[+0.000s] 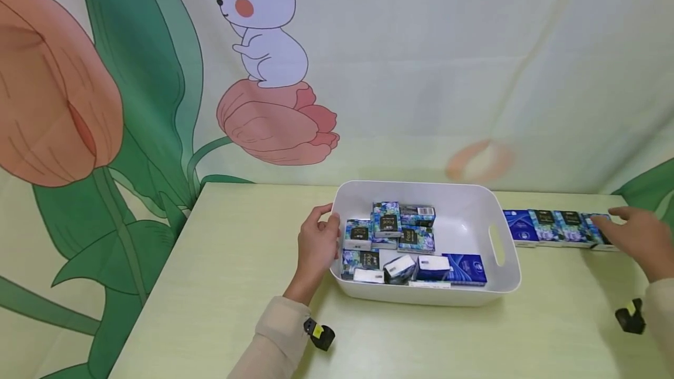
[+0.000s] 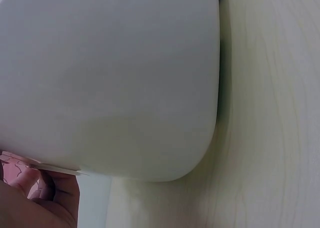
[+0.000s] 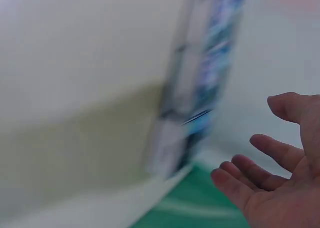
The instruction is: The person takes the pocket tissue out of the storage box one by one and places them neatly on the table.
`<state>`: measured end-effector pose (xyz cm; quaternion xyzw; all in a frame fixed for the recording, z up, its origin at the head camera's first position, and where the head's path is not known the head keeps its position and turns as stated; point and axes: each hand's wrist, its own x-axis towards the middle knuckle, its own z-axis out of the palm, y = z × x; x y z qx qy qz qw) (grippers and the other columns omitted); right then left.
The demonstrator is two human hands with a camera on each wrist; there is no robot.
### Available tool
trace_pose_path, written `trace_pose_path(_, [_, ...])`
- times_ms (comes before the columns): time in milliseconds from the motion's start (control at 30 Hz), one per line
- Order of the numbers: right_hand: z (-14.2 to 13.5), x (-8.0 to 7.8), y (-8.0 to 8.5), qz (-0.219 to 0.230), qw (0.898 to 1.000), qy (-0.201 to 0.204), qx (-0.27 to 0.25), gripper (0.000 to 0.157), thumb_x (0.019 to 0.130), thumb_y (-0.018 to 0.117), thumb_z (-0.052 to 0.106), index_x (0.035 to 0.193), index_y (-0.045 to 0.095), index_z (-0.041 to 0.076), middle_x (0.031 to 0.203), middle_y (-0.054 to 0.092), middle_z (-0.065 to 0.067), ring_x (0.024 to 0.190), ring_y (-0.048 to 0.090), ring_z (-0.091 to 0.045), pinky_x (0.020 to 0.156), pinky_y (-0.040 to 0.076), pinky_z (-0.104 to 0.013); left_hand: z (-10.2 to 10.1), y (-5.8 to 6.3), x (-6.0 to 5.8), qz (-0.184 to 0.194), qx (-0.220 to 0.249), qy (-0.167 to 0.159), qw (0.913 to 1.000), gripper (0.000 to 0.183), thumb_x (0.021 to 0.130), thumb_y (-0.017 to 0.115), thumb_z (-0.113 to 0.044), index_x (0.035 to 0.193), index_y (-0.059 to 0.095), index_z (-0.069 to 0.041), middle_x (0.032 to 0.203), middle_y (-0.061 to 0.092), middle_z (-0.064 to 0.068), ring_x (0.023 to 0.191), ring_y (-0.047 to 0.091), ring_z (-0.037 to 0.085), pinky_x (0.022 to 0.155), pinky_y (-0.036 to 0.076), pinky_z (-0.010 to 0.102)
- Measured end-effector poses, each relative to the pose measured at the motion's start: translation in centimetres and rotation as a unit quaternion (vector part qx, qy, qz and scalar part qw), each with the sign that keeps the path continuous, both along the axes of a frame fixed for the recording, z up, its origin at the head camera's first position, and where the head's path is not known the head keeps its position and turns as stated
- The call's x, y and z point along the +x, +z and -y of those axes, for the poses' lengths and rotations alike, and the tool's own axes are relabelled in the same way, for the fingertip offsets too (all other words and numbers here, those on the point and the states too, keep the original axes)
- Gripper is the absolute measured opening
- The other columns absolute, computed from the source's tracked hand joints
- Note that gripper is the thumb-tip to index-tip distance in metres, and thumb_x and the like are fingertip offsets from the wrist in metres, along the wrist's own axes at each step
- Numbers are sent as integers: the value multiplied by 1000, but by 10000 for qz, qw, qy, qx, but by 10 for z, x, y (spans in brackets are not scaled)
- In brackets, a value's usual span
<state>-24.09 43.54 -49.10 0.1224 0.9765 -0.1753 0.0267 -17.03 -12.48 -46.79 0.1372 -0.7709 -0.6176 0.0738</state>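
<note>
A white plastic bin (image 1: pixel 421 293) with rounded corners stands on the table, holding several small flower-printed packs (image 1: pixel 416 239) and blue packs (image 1: pixel 467 268). My left hand (image 1: pixel 317 247) grips its left end, thumb over the rim; in the left wrist view the fingers (image 2: pixel 65 193) curl at the bin's edge. To the bin's right runs a row of small packs, a plain blue one (image 1: pixel 520 226) nearest the bin and flower-printed ones (image 1: pixel 574 227) beyond. My right hand (image 1: pixel 639 238) is at the row's right end, fingers spread; in the right wrist view nothing is in them.
The pale wood-grain table (image 1: pixel 210 285) carries the bin and the row near its back edge. Behind hangs a cloth backdrop (image 1: pixel 400 75) printed with tulips and a rabbit. Black wrist devices (image 1: pixel 321 335) show at both sleeves.
</note>
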Motion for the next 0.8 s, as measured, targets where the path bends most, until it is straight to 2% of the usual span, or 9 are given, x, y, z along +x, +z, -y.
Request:
trace_pose_path(67, [30, 5, 33, -160, 9994, 123, -278, 80, 103, 43, 51, 142, 37, -18, 140, 36, -45, 119, 41, -62, 91, 40, -72, 0, 0, 0, 6, -38, 24, 10000, 32, 102, 56, -25, 132, 62, -15, 73, 59, 9, 43, 45, 14, 42, 42, 26])
trace_pose_path(200, [87, 12, 93, -637, 9951, 649, -395, 73, 104, 46, 48, 140, 45, -15, 132, 46, -42, 114, 50, -57, 85, 45, -69, 0, 0, -1, 24, -45, 37, 10000, 32, 102, 57, -25, 132, 62, -16, 74, 60, 11, 42, 45, 14, 42, 43, 26])
trace_pose_path(300, [121, 13, 125, -733, 9896, 1133, -492, 74, 101, 49, 54, 139, 49, -10, 130, 53, -37, 113, 54, -53, 81, 49, -65, -1, 0, -1, 41, -4, 13, 10000, 31, 102, 57, -25, 132, 63, -17, 73, 60, 11, 42, 45, 14, 42, 44, 26])
trace_pose_path(400, [151, 12, 148, -583, 9815, 1725, -594, 74, 99, 53, 56, 139, 51, -6, 128, 57, -32, 112, 58, -50, 80, 53, -62, -1, 1, -1, 57, -8, 0, 10000, 32, 102, 57, -25, 132, 63, -17, 73, 59, 10, 42, 45, 14, 42, 44, 26])
trace_pose_path(467, [171, 11, 159, -365, 9749, 2093, -660, 73, 99, 55, 55, 139, 52, -5, 127, 59, -31, 112, 59, -49, 81, 54, -61, -1, 2, -1, 63, -30, -2, 10000, 32, 102, 57, -25, 132, 63, -17, 73, 59, 9, 43, 46, 14, 43, 43, 26])
trace_pose_path(567, [202, 9, 165, -48, 9657, 2496, -717, 69, 98, 59, 51, 138, 54, -5, 124, 61, -30, 110, 61, -47, 82, 55, -57, -1, 4, -1, 67, -47, -25, 10000, 32, 103, 56, -25, 133, 62, -16, 74, 59, 8, 44, 46, 14, 43, 43, 26])
trace_pose_path(667, [230, 7, 161, 110, 9550, 2875, -725, 62, 96, 65, 44, 131, 59, -8, 115, 66, -28, 99, 66, -40, 77, 58, -51, -1, 5, 1, 60, -47, -44, 10000, 32, 103, 56, -25, 133, 62, -16, 75, 60, 9, 44, 46, 14, 44, 43, 26])
trace_pose_path(800, [259, 4, 147, 472, 9383, 3372, -611, 56, 94, 69, 38, 123, 64, -10, 96, 72, -17, 78, 69, -25, 69, 58, -42, -1, 4, 1, 48, -48, -42, 10000, 32, 103, 56, -25, 132, 63, -15, 75, 60, 10, 44, 46, 14, 44, 43, 26])
